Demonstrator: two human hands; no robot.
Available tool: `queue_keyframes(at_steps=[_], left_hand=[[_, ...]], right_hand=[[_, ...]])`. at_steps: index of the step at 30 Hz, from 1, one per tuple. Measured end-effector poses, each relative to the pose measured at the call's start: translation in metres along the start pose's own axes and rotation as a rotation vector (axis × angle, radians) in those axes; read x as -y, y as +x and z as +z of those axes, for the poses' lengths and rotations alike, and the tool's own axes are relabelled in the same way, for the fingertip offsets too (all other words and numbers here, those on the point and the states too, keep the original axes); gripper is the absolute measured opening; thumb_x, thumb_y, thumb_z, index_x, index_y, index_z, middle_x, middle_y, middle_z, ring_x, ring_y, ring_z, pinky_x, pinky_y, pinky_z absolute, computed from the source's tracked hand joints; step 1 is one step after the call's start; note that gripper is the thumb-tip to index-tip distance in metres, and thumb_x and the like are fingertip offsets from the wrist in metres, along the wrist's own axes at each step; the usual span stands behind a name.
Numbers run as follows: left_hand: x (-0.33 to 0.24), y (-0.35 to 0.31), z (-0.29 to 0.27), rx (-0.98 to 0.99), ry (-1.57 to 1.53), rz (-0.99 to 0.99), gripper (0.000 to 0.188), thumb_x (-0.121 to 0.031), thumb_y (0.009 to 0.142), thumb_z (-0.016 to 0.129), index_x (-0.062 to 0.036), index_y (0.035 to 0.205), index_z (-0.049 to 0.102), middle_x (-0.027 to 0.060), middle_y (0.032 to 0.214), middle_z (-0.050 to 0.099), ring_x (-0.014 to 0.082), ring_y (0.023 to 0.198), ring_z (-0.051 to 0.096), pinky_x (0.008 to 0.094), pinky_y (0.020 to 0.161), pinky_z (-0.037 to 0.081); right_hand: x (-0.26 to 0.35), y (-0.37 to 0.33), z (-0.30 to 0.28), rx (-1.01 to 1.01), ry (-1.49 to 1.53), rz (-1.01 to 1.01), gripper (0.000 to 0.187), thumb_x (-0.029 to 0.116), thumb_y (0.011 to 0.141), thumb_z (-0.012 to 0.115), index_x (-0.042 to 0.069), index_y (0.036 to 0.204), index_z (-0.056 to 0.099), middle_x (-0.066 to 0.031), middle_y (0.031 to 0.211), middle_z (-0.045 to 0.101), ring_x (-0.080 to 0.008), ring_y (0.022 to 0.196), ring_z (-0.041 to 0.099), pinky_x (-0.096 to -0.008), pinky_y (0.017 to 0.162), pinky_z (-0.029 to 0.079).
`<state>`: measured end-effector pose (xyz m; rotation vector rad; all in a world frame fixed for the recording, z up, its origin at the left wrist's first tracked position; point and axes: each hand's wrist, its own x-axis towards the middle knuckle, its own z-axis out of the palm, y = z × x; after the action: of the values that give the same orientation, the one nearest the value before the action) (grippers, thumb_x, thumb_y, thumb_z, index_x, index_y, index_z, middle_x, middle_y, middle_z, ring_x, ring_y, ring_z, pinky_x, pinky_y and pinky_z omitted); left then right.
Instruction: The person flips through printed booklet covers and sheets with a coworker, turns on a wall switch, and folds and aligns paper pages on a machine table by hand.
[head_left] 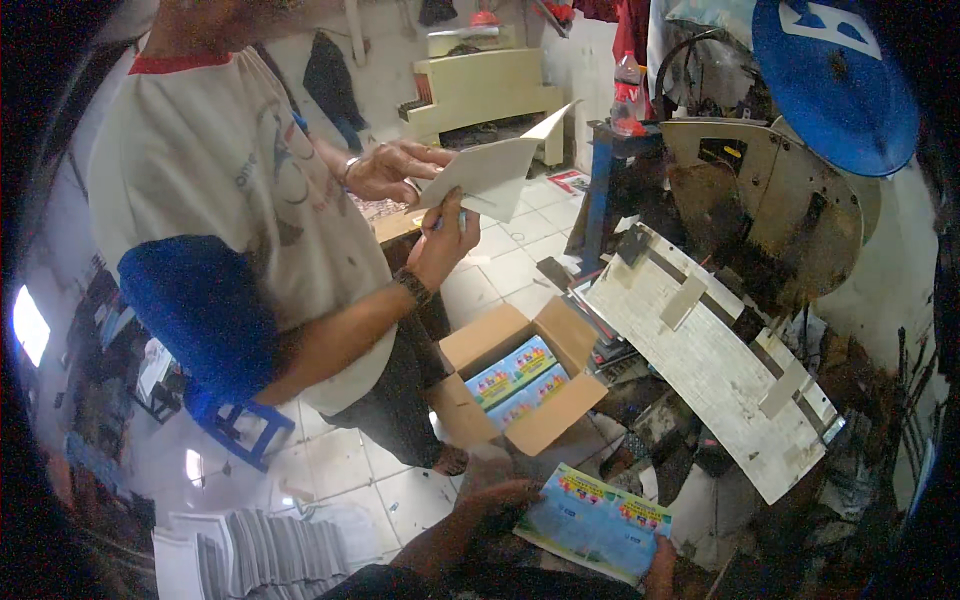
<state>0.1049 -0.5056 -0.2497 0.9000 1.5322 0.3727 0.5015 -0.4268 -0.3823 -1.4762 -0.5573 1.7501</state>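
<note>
The step in hand appears to be two-handed handling of a blue printed sheet [595, 528], located on the near side of the open carton [545, 427]. The left hand [508, 497] grips its left edge; the right hand [660, 572] grips its lower right corner. The next move likely calls for even support at both edges. Paper stacks [265, 555] stand near-left of the carton; a pale panel [700, 360] to its right and a co-worker [310, 200] to its left restrict access.
</note>
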Motion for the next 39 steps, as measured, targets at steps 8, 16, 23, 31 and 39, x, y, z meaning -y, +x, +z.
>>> queue_keyframes(at_steps=[8, 16, 23, 31, 39], left_hand=[[-0.043, -0.041, -0.002, -0.069, 0.257, -0.010, 0.051, -0.038, 0.088, 0.062, -0.0039, 0.124, 0.056, 0.0160, 0.114, 0.059, 0.0257, 0.102, 0.057, 0.0379, 0.088, 0.044], [-0.034, -0.060, 0.004, -0.666, 0.874, 0.197, 0.045, -0.042, 0.082, 0.065, -0.0075, 0.111, 0.062, 0.0188, 0.100, 0.061, 0.0328, 0.095, 0.060, 0.0455, 0.082, 0.045], [-0.011, -0.045, 0.002, -0.861, 0.802, 0.371, 0.045, -0.044, 0.077, 0.068, -0.0059, 0.101, 0.065, 0.0207, 0.095, 0.060, 0.0358, 0.094, 0.058, 0.0490, 0.083, 0.042], [-0.005, -0.042, 0.005, -0.828, 0.812, 0.329, 0.044, -0.047, 0.074, 0.068, -0.0089, 0.096, 0.067, 0.0222, 0.094, 0.058, 0.0386, 0.098, 0.054, 0.0544, 0.087, 0.039], [0.008, -0.017, 0.011, -0.494, 0.566, 0.305, 0.032, -0.031, 0.083, 0.064, -0.0117, 0.108, 0.066, 0.0112, 0.090, 0.061, 0.0284, 0.090, 0.057, 0.0469, 0.077, 0.042]], right_hand=[[0.005, -0.007, 0.003, 0.047, 0.035, 0.030, 0.035, 0.023, 0.087, 0.053, 0.001, 0.114, 0.056, -0.0132, 0.099, 0.065, -0.0280, 0.087, 0.065, -0.0418, 0.079, 0.053], [0.043, -0.038, 0.031, 0.027, -0.159, 0.126, 0.035, 0.022, 0.082, 0.061, 0.002, 0.111, 0.062, -0.0112, 0.099, 0.066, -0.0262, 0.085, 0.064, -0.0385, 0.077, 0.052], [0.016, 0.009, -0.016, 0.019, -0.311, -0.114, 0.029, 0.023, 0.087, 0.054, -0.002, 0.099, 0.062, -0.0102, 0.085, 0.063, -0.0214, 0.075, 0.061, -0.0380, 0.068, 0.049], [0.000, 0.033, -0.039, -0.012, -0.514, -0.111, 0.031, 0.028, 0.087, 0.056, -0.001, 0.097, 0.062, -0.0084, 0.086, 0.064, -0.0205, 0.075, 0.060, -0.0357, 0.071, 0.047], [0.046, -0.033, 0.019, -0.004, -0.414, -0.107, 0.033, 0.027, 0.085, 0.059, -0.001, 0.102, 0.063, -0.0081, 0.089, 0.065, -0.0195, 0.077, 0.059, -0.0352, 0.072, 0.046]])
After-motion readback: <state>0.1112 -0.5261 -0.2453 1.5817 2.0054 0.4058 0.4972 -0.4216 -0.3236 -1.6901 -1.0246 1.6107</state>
